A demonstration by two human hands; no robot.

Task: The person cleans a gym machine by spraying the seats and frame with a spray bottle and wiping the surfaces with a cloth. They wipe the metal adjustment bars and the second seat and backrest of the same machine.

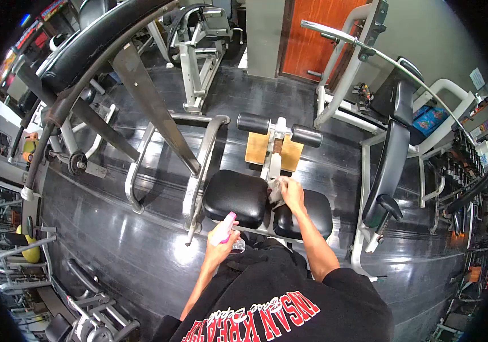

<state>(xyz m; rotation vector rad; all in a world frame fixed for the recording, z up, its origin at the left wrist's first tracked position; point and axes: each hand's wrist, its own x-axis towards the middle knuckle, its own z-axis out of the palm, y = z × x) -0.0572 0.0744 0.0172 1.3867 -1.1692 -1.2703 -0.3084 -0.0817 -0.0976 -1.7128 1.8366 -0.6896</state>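
Observation:
My left hand (221, 236) is wrapped round a spray bottle (231, 221) with a pink top, held just in front of a black padded seat (235, 196). In my right hand (290, 192) is a light grey cloth (276, 191), bunched between the fingers. This cloth lies against the machine's metal frame, between the left pad and a second black pad (306, 215). My right forearm passes over that second pad. Farther along the same frame are two black foam rollers (253, 123) above a wooden footplate (257, 149).
A weight bench (388, 171) with a barbell (392, 62) over it stands at the right. On the left a large padded machine (107, 34) leans over its tubular metal frame (204, 165). Dumbbell racks line the far right. An orange-brown door (312, 43) is at the back.

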